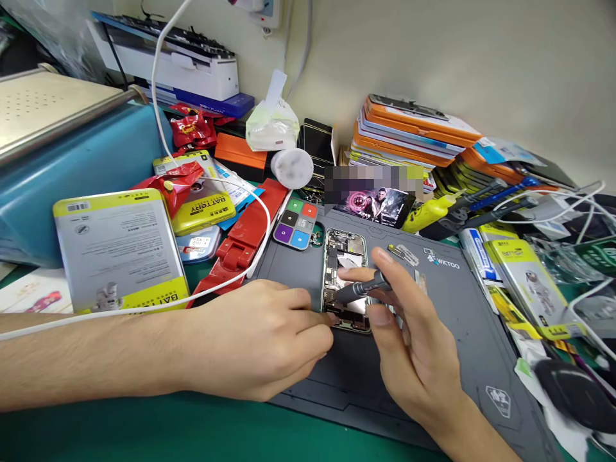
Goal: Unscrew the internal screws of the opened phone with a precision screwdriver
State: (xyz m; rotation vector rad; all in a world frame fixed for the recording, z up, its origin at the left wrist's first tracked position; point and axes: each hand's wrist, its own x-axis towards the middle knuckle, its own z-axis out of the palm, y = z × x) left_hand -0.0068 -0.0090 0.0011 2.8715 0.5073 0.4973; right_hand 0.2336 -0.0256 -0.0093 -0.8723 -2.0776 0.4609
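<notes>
The right hand (416, 340), loosely curled, holds a dark screwdriver (359, 290) over the opened phone (349, 260), which lies just left of it. The left hand (269, 340) curls its fingertips against the phone's near-left edge; any grip I cannot tell.

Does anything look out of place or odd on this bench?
Yes: the white cable looks out of place. It trails loosely across the red hinged piece and the yellow-edged battery pack, then along the left forearm, where it might snag. No spill is visible, and the opened phone lies on the grey mat.
</notes>
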